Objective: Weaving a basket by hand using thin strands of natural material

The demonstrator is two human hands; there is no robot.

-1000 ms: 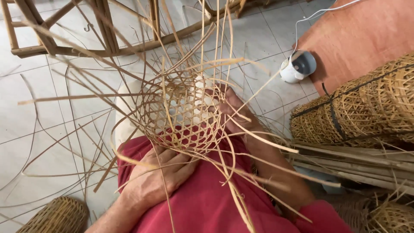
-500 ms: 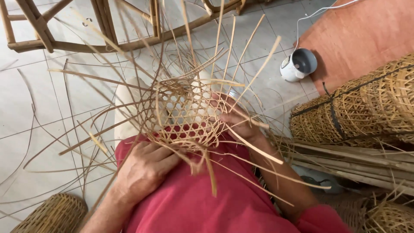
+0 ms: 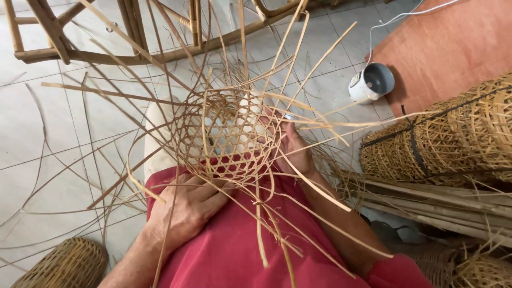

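The pale tiled floor fills the far and left of the scene, with a wooden chair frame at the far edge and an orange mat at the far right. On the right lies a stack of finished woven cane baskets tied with a dark strap, with a bundle of long cane strips just nearer. A small white and grey round pot sits at the mat's edge, and a rounded woven basket shows at the near left corner.

In the middle, resting on the lap in red cloth, is the half-made open-weave cane basket, its loose strips fanning out on all sides. Compared with a second ago it has turned: the long loose ends now sweep further out to the right and to the near side, and the hexagonal weave faces the camera more squarely. This suggests the piece is being rotated to bring a fresh part of the rim to the working side.

The left hand lies on the lap at the basket's near left edge, fingers loosely curled and touching the lowest strips, gripping nothing firmly that I can see. The right hand is closed around strips at the basket's right wall, thumb pressed on the weave.
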